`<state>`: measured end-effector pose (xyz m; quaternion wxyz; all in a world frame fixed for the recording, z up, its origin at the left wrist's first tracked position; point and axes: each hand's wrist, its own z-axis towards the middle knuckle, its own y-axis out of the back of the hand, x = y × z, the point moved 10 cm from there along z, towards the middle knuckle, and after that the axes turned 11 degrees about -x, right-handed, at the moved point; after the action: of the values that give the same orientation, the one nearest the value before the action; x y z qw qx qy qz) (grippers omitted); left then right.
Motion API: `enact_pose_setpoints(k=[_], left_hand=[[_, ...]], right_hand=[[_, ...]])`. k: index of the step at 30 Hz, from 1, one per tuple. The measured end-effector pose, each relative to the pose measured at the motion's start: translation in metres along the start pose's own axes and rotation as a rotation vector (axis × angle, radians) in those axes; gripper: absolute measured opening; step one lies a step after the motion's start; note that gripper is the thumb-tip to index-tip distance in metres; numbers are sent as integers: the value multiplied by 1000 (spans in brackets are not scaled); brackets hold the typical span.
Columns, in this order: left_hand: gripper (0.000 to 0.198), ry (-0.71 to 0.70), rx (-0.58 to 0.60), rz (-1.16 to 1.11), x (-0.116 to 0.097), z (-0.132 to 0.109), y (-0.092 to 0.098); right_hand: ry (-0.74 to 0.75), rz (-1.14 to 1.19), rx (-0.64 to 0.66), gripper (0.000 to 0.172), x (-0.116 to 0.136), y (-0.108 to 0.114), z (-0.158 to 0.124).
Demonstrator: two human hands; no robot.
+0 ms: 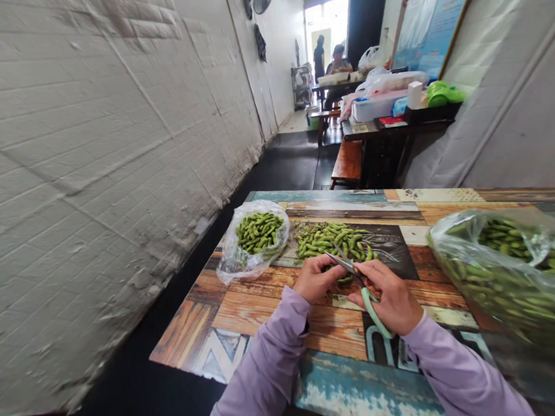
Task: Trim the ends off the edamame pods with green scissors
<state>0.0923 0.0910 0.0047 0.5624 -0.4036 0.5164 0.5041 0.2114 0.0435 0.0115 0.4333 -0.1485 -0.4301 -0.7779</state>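
Head view: left hand (316, 277) pinches a green pod (344, 281) just over the bench (267, 307), at the near edge of the loose pile of pods (332, 239). Right hand (391, 298) is wrapped through the scissors (346, 265), blades parted at the pod. Risk: the blades sit right by the left fingertips, so a slipping pod could mean a nick. The big bag (509, 271) slumps near the right arm; a bump could spill it.

Pod (344, 281) mostly behind fingers (329, 266); blurry bag (524, 276) off right edge
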Motion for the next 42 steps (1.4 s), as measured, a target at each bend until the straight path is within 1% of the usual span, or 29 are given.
enact_pose_setpoints(k=[3,6,9,11,13,16,18,19,22,27,32,37,42], left_hand=[[25,-36,-21,32,-3,1,3],[20,-105,-86,98,-9,2,9],[14,-152,-142,168,-13,2,14],[12,-149,-188,180,-12,2,18],[14,-92,-232,120,-6,3,23],[28,110,-257,-116,15,5,27],[36,233,-256,-278,26,3,25],[38,271,-252,-340,28,3,23],[41,315,-234,-447,27,1,19],[39,315,-210,-474,22,0,15],[39,303,-173,-443,26,-1,10],[36,299,-137,-477,25,-1,6],[37,300,-130,-526,21,-1,4]], right_hand=[[11,-1,7,44,0,0,0],[20,-17,9,40,0,0,0],[32,-50,-16,37,0,2,0],[33,-69,-47,36,-1,5,0],[15,-88,-82,36,-4,8,1],[-41,-106,-124,40,-11,13,1],[-73,-106,-136,44,-15,14,0],[-84,-103,-137,45,-16,14,0],[-92,-81,-110,47,-15,10,-1],[-41,-60,-68,49,-8,5,-2],[-5,-61,-57,49,-2,3,-1],[11,-85,-59,47,0,4,0],[32,-100,-73,49,2,6,0]])
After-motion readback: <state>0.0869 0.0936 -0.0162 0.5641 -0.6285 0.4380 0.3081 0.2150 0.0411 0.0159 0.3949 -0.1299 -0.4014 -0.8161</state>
